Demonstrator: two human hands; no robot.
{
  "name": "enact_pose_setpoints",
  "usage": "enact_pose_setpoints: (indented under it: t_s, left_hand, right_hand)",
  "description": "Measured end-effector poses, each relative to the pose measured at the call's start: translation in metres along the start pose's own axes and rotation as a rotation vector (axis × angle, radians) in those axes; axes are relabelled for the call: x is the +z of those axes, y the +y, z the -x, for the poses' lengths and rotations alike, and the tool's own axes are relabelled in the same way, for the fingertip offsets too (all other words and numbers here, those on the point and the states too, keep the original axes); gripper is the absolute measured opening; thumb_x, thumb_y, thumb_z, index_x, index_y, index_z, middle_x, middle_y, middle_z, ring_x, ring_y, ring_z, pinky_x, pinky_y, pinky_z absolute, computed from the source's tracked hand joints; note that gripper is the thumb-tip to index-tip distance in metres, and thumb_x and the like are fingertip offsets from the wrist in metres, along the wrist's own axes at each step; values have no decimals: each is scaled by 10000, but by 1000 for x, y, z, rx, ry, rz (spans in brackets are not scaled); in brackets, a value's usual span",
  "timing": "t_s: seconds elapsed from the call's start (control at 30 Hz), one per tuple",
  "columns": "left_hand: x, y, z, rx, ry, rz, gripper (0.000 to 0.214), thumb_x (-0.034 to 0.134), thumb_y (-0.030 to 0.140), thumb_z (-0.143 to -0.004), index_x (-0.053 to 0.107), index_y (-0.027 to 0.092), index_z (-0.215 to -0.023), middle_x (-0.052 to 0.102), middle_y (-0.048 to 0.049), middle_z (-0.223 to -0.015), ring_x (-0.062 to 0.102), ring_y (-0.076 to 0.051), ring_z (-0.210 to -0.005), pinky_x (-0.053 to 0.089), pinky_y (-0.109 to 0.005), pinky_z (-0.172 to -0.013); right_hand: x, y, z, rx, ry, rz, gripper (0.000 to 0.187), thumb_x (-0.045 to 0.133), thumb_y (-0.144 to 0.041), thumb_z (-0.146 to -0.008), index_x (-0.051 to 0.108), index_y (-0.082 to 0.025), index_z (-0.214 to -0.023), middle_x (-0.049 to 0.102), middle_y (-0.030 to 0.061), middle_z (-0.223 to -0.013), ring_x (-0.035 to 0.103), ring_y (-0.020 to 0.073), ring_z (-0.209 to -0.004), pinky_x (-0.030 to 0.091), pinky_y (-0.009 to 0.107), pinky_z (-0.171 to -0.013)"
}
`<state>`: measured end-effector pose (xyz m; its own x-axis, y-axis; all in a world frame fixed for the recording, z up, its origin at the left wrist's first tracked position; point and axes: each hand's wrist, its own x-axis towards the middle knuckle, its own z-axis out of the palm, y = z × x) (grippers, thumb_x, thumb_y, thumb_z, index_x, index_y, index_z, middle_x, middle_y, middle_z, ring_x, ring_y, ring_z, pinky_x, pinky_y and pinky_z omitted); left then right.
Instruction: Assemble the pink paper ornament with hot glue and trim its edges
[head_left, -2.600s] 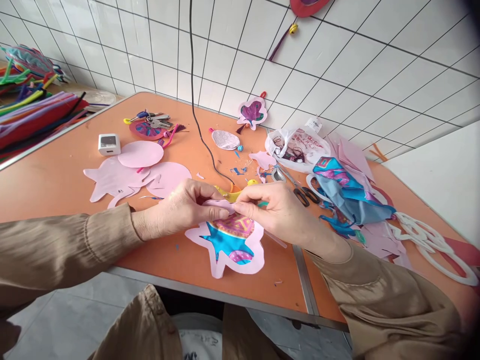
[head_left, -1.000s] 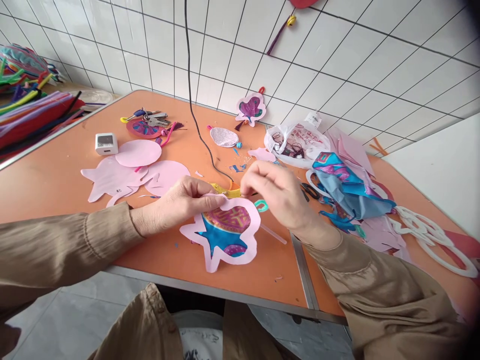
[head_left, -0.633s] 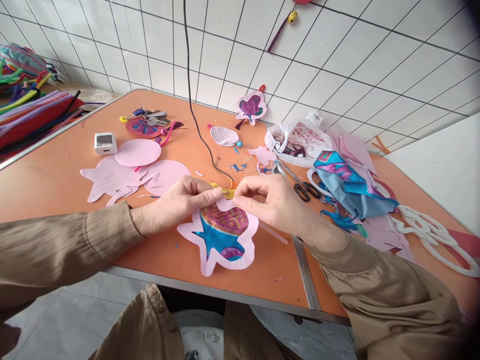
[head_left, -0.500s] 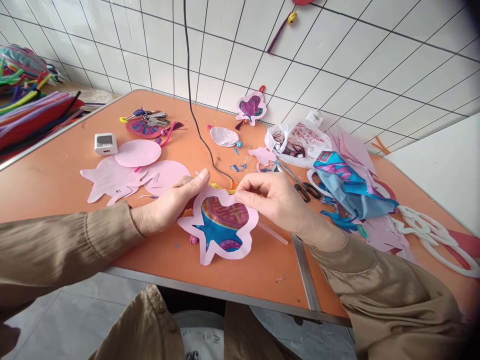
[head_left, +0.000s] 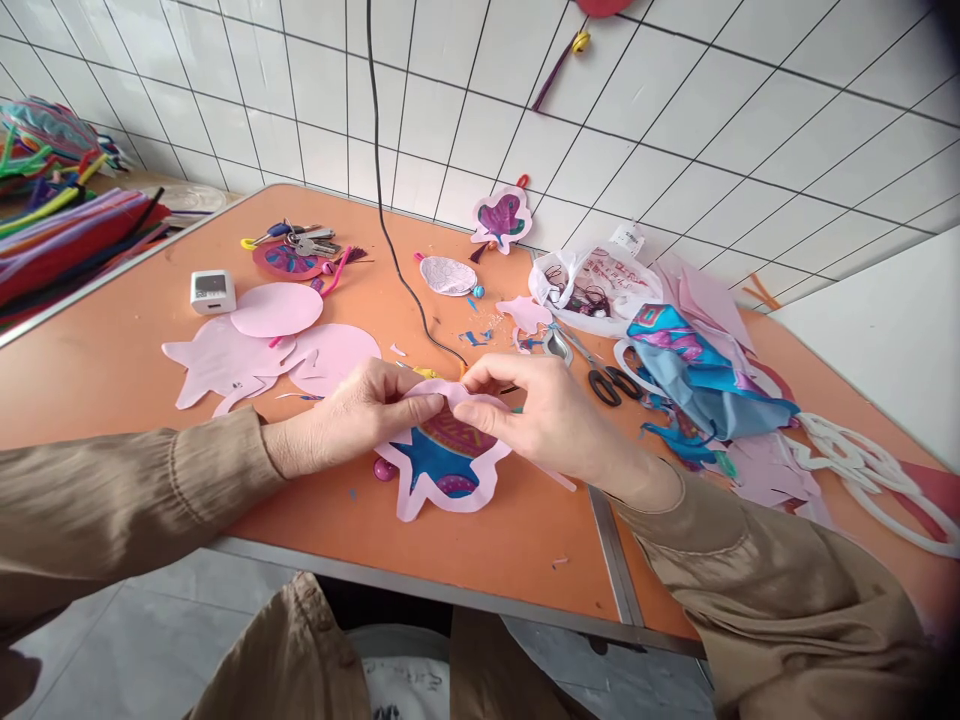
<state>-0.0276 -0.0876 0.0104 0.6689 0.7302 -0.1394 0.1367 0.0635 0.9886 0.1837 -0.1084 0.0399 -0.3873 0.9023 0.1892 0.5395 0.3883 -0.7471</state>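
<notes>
In the head view, the white plastic bag [head_left: 637, 291] stands near the back of the worktop [head_left: 315, 505], with dark strings [head_left: 589, 299] inside. Both grips are closed: the left hand [head_left: 364, 405] and the right hand [head_left: 544, 412] each pinch the top edge of the pink paper cutout [head_left: 442, 470] between thumb and fingers (a magenta bell [head_left: 385, 468] sits at its left side). The cutout is between the hands, its lower points well apart from the front edge [head_left: 420, 588]; orange surface lies between. The scissors [head_left: 615, 385] lie beyond the right hand. Red writing marks the bag, and a white label [head_left: 628, 238] stands behind it; both are too small to read.
</notes>
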Motion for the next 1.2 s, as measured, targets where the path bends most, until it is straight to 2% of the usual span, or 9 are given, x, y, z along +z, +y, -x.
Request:
enact_pose_setpoints:
  t_s: [0.13,0.27,0.5,0.7,0.87,0.93,1.07,1.2]
  left_hand:
    - [0,-8,-3,75,-56,-107,488,637,575,-923,730,106,-824,705,-57,-609,548,-96,-400,417,-174,-333]
    - [0,-11,-4,104,-67,-108,482,623,555,-938,746,99,-841,677,-42,-575,528,-89,-386,403,-172,-331]
    - [-1,-9,-4,49,-84,-23,493,665,573,-912,764,91,-918,741,-81,-684,556,-92,-404,456,-181,-346]
    - [-3,-9,-4,-1,-68,12,456,814,535,-788,750,94,-883,739,-74,-671,584,-102,-407,470,-181,-365]
    - [-4,-15,-8,-19,-19,7,421,771,515,-814,757,95,-830,757,-105,-696,683,-153,-522,530,-200,-444]
    - [-4,-15,-8,-9,-16,4,390,776,487,-814,751,98,-813,745,-92,-673,696,-159,-543,530,-194,-453]
    - [-4,-11,-8,-45,-73,44,345,805,440,-796,731,105,-831,706,-43,-605,611,-125,-410,401,-165,-327]
    - [-6,-11,-10,-37,-158,106,346,808,426,-807,722,91,-802,718,-68,-582,552,-112,-346,427,-201,-338]
  right_hand:
    - [4,-1,1,-9,-17,23,212,668,-247,-860,610,-188,-665,656,1,-647,567,120,-614,450,273,-595]
    - [3,-2,1,-7,-13,13,246,661,-241,-863,600,-180,-633,622,-8,-613,524,102,-581,418,267,-572]
    - [2,-2,0,59,-59,-38,236,655,-272,-852,607,-180,-641,593,-8,-610,504,110,-583,395,272,-550]
    - [-2,3,-2,100,-77,-50,230,633,-294,-872,619,-178,-674,584,-11,-631,500,113,-594,382,276,-560]
    - [-4,8,-4,29,-111,12,381,507,-362,-956,571,-177,-628,429,-36,-567,362,92,-546,267,282,-522]
    - [-1,9,-5,29,-104,-27,362,546,-394,-936,576,-176,-649,464,-32,-585,392,93,-556,290,277,-527]
    - [6,11,-4,59,-80,-90,289,598,-363,-897,595,-178,-675,577,-7,-630,483,109,-592,366,275,-559]
    - [2,13,-4,52,-56,-58,329,538,-333,-938,585,-182,-650,540,-12,-592,460,114,-572,340,284,-551]
